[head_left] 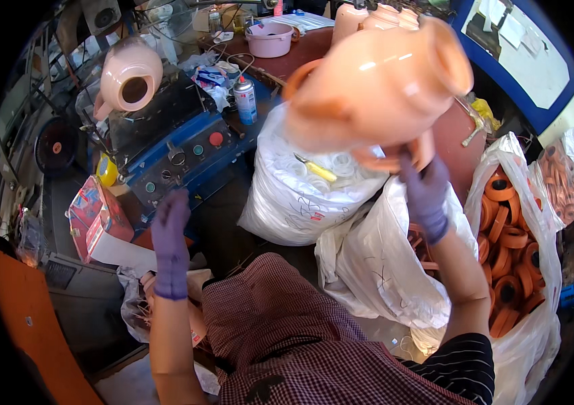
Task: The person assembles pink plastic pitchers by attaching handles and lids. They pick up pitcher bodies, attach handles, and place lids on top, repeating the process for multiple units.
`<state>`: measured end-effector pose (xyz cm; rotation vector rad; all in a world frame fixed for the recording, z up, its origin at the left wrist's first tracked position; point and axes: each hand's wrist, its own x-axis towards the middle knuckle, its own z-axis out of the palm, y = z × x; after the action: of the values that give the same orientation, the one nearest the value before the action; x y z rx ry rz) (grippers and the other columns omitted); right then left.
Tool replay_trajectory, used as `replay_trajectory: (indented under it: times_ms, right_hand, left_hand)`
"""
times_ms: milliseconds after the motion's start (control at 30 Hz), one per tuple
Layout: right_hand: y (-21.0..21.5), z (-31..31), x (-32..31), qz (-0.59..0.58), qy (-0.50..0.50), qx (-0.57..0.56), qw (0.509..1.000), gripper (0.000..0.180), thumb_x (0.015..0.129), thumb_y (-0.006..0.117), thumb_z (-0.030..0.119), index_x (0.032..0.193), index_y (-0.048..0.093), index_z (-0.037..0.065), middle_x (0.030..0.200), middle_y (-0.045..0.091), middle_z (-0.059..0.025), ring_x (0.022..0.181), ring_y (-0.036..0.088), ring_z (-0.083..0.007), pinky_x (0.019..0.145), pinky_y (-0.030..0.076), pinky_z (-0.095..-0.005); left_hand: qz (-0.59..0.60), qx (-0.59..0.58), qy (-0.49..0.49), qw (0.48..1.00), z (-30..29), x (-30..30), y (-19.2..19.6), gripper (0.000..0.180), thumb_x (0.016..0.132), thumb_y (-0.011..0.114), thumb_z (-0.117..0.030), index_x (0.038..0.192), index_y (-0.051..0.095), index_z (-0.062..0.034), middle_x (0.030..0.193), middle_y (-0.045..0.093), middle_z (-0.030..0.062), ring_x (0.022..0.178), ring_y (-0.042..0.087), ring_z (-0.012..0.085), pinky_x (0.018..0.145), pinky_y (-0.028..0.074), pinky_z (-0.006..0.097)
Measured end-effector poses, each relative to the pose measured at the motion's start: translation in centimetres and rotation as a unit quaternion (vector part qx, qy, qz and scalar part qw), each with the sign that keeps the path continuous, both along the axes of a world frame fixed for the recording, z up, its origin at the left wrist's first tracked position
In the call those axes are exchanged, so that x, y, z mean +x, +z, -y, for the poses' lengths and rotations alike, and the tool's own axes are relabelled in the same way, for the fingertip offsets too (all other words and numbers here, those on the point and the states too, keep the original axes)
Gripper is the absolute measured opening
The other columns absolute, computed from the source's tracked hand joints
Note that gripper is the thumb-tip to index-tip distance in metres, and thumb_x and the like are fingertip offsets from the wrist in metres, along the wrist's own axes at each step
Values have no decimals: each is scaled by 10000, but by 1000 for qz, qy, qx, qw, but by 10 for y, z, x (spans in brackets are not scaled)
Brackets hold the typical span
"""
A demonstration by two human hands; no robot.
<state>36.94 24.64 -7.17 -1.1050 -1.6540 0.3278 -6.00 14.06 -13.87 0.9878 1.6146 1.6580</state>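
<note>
My right hand, in a purple glove, is closed round the lower handle of a large peach-orange jug. The jug is lifted and tilted, its wide mouth turned to the upper right; motion blurs it a little. A second handle shows on its left side. My left hand, also gloved, is raised with fingers stretched out and nothing visible in it. It is nearest a blue machine's control panel with a red button and several knobs; whether the fingertips touch it I cannot tell. A second, pinkish jug rests on the machine, mouth toward me.
A white sack holds clear rings and a yellow-handled tool. Beside it stand another white sack and a bag of orange-brown rings. A spray can and a pink tub stand farther back. Several jugs are behind.
</note>
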Motion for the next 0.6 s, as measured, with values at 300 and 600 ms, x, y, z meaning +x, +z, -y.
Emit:
replay_trajectory:
  times_ms: [300,600]
  right_hand:
    - [-5,-255,67,199,-211,-31,956,484,951,585,439,918,643,-41,776,605,-182,716,588,-319,693,468,-444]
    - [-87,-400,73,457,-89,-106,878,395,969,552,350,1006,633,-35,908,617,-166,831,597,-307,755,479,-425]
  left_hand:
    - [-43,-205,221,953,219,-92,-205,217,908,647,-117,1063,675,31,992,694,89,917,633,181,858,507,307]
    - [-5,-546,457,703,485,-25,-281,448,805,648,-425,992,735,-28,1007,723,204,997,690,345,909,517,425]
